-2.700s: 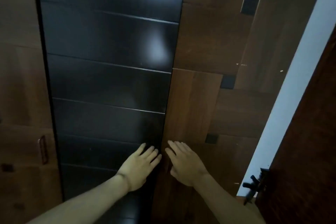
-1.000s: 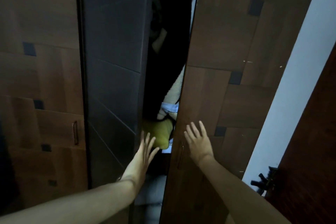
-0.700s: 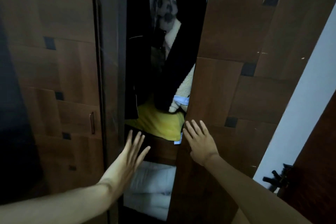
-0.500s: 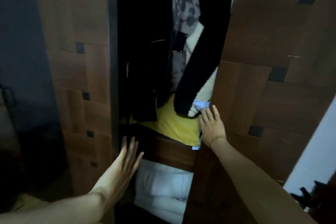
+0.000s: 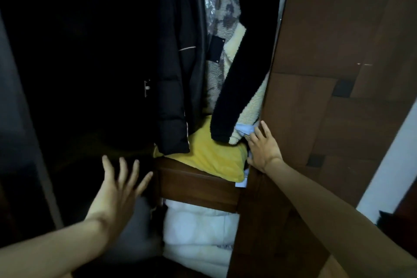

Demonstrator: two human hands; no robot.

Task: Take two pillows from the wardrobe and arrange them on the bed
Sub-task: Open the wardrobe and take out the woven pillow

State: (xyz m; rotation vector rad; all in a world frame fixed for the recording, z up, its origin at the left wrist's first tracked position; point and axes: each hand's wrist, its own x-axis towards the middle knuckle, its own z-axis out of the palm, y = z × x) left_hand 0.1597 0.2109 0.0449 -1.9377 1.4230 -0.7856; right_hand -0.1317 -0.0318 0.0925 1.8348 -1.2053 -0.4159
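The wardrobe stands open in front of me. A yellow pillow lies on a wooden shelf, partly under hanging coats. White folded bedding is stacked in the compartment below the shelf. My left hand hovers open with fingers spread, in front of the dark left part of the wardrobe, holding nothing. My right hand rests flat against the inner edge of the right wardrobe door, beside the yellow pillow's right end, fingers extended.
A black puffer jacket and a black-and-cream fleece coat hang down over the shelf. The left interior is dark. A white wall strip shows right of the door.
The wardrobe doors went from shut to wide open. The left door has swung out of view. My right hand slid to the right door's inner edge near the yellow pillow.
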